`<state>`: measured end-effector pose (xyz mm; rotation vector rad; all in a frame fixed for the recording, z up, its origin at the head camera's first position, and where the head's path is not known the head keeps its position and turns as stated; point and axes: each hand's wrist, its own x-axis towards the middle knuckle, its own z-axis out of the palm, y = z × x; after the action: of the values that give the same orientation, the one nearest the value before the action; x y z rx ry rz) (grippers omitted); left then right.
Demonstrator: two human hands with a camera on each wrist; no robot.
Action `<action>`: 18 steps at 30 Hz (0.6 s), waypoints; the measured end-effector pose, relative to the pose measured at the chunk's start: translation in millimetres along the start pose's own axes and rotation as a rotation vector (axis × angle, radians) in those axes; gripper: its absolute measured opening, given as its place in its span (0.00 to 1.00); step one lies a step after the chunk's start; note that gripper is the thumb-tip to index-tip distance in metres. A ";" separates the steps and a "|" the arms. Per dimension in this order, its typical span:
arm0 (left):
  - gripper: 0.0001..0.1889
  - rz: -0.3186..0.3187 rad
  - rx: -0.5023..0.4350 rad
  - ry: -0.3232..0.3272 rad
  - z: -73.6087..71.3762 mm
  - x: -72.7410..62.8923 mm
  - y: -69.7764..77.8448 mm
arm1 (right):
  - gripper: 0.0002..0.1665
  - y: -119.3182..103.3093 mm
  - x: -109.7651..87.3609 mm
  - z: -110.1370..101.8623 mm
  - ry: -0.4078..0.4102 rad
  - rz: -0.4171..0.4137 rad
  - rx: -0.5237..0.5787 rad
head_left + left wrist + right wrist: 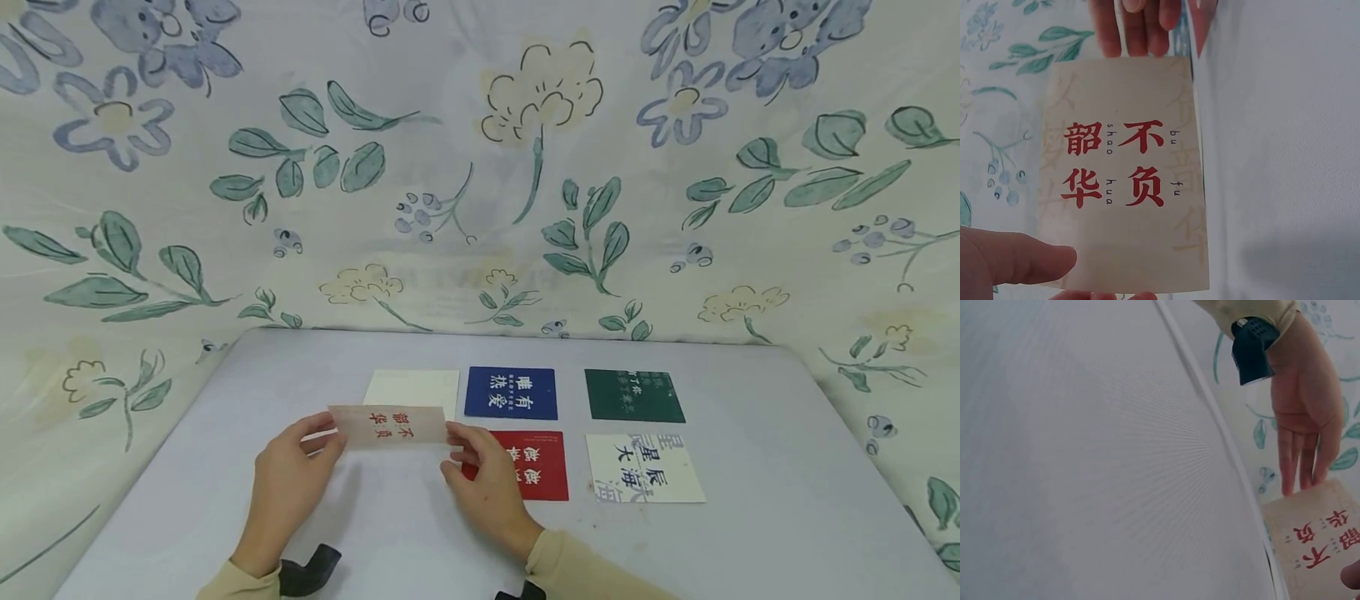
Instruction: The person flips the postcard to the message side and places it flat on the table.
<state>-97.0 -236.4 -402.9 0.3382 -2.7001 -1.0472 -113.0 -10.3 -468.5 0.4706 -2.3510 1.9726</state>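
Note:
A cream card with red Chinese characters is held up above the table, tilted so that its printed face shows. My left hand holds it by its left end. In the left wrist view the thumb overlaps the face of the card, and the fingers show below its edge. My right hand is at the card's other end, fingertips right at the edge and thumb spread lower down. Behind this hand lies a red card, partly covered by it.
Flat on the white table lie a blank cream card, a blue card, a dark green card and a white card with blue characters. A floral cloth hangs behind the table.

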 end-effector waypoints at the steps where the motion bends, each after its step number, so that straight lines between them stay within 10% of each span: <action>1: 0.22 0.001 -0.002 0.003 -0.6 0.1 0.0 | 0.28 -0.1 0.1 0.0 0.000 0.000 0.001; 18: 0.15 -0.036 -0.059 -0.013 -5.3 3.2 -2.5 | 0.27 0.5 0.2 0.2 0.021 -0.005 0.002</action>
<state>-98.1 -242.5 -400.4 0.3717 -2.6778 -1.1396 -113.3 -10.4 -469.0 0.4529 -2.3329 1.9682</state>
